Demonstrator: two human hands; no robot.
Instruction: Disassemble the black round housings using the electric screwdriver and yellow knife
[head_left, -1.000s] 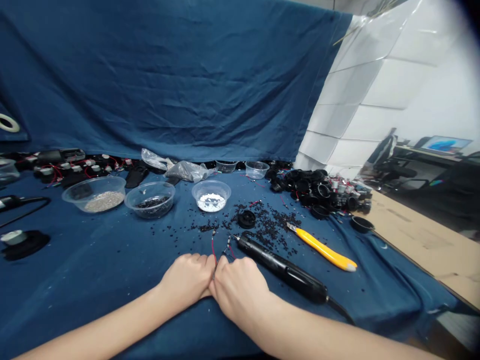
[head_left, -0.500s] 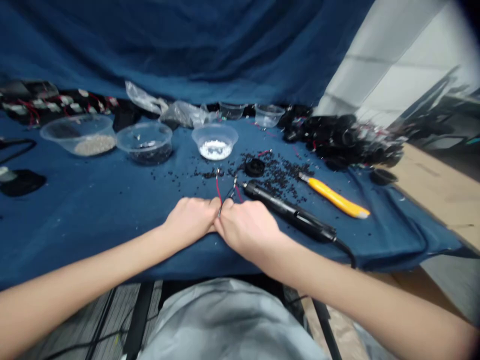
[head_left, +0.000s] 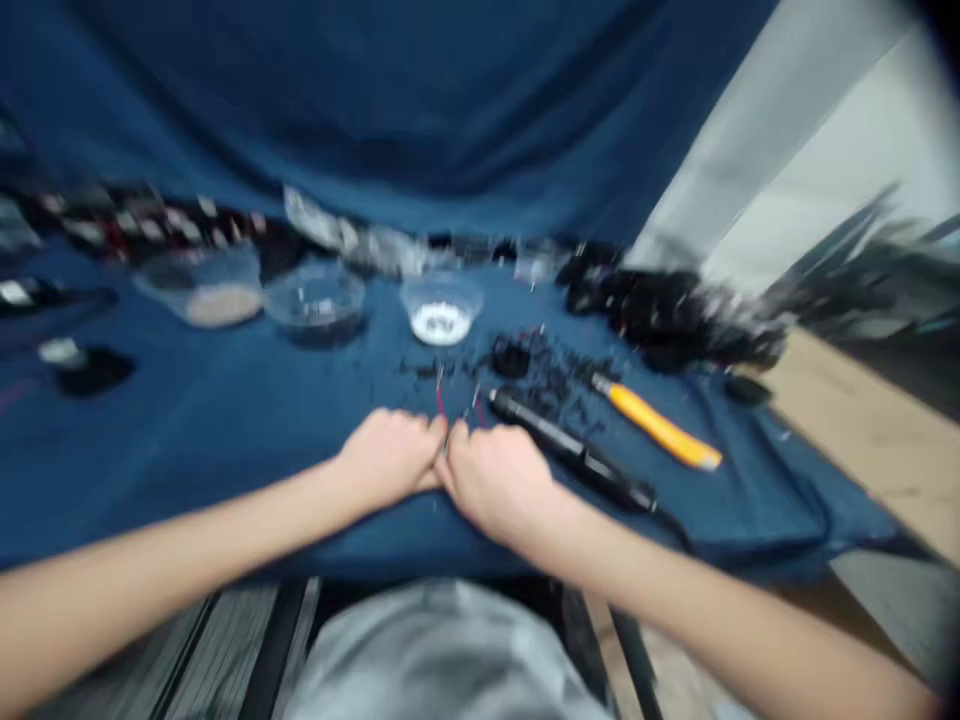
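My left hand (head_left: 394, 452) and my right hand (head_left: 496, 478) meet above the near edge of the cloth, fingers closed and thumbs side by side. Thin wires are pinched in both. A red wire (head_left: 440, 397) rises past the left fingertips; a second wire end (head_left: 477, 400) sticks up past the right ones. The exact grip point is hidden and blurred. Just right of my right hand lies a black pen-shaped electric tool (head_left: 574, 450) with a cord. Beyond it is a yellow utility knife (head_left: 661, 427).
Clear bowls stand at the back, one with white pieces (head_left: 441, 322), one with beige grains (head_left: 223, 304), one with dark contents (head_left: 319, 318). Small black bits (head_left: 559, 375) lie scattered around a round black part (head_left: 510, 357). Dark parts (head_left: 660, 310) are heaped at the right.
The view has shifted and blurred, so the tabletop sits slightly lower in it. Both hands keep the same closed pose on the wires.
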